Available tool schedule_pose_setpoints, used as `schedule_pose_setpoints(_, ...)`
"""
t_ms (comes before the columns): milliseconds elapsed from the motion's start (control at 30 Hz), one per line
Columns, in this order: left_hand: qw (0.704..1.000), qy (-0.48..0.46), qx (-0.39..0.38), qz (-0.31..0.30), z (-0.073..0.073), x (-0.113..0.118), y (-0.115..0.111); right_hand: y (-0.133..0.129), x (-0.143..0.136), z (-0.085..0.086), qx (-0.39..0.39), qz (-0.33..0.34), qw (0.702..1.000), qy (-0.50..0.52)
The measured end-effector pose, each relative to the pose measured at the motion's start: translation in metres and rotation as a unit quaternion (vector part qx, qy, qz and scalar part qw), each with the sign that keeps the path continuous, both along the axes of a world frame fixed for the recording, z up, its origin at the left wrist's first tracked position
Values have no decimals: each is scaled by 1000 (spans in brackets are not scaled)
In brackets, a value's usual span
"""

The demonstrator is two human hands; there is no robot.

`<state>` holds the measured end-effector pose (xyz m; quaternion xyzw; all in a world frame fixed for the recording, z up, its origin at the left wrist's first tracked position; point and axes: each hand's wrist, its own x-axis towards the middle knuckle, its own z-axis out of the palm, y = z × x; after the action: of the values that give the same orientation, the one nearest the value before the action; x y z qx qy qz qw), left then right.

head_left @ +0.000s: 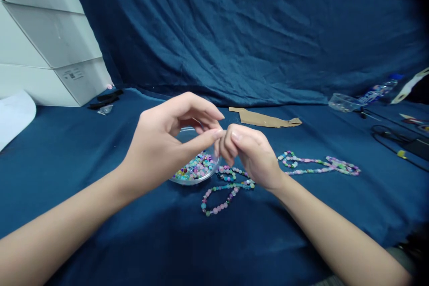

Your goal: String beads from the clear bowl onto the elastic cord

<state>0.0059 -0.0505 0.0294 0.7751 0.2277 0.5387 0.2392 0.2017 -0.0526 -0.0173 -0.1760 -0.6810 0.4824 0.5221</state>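
My left hand (174, 136) is held above a clear round bowl (191, 182), its thumb and fingertips pinched together. My right hand (251, 152) is curled closed, its fingers meeting the left fingertips. Whatever the two pinches hold is too small to make out. Many small coloured beads (197, 167) lie in the bowl, partly behind my left hand. A looped string of pink, blue and green beads (219, 208) rests on the blue cloth below the hands, partly hidden by my right hand. Another beaded strand (342, 165) stretches out to the right.
Torn brown cardboard (264, 119) lies behind the hands. White boxes (50, 40) stand at the left. At the right are a small clear container (343, 103), a plastic bottle (378, 91) and black cables (389, 134). Blue cloth (150, 241) covers the table.
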Motion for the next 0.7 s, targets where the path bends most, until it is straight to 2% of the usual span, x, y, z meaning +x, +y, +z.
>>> schedule_pose_setpoints(100, 998, 59, -31, -9, 2, -7, 11, 1, -1, 4, -43, 3, 999, 31)
schedule_pose_setpoints(167, 982, 184, -41, -17, 2, -15, 22, 3, 0, 5, -105, 7, 994, 42)
schedule_pose_setpoints(233, 936, 352, -22, 1, -1, -23, 33, 6, 0, 5, -142, -1, 989, 45)
schedule_pose_setpoints(267, 902, 430, -22, 14, -4, -25, 37, 6, 0, 4, -147, -8, 988, 43)
schedule_pose_setpoints(333, 850, 525, -32, 31, -11, -27, 43, 8, 1, 3, -146, -17, 989, 36)
schedule_pose_setpoints(367, 835, 548, -40, 37, -15, -26, 44, 8, 1, 2, -147, -15, 989, 32)
schedule_pose_setpoints(433, 824, 563, -48, 52, -21, -22, 45, 8, 1, 1, -147, -5, 989, 23)
schedule_pose_setpoints(567, 832, 548, -49, 75, -26, -13, 46, 7, 2, -1, -133, 2, 991, -4)
schedule_pose_setpoints(700, 841, 534, -52, 65, -27, -10, 50, 8, 2, -1, -130, 0, 991, -26)
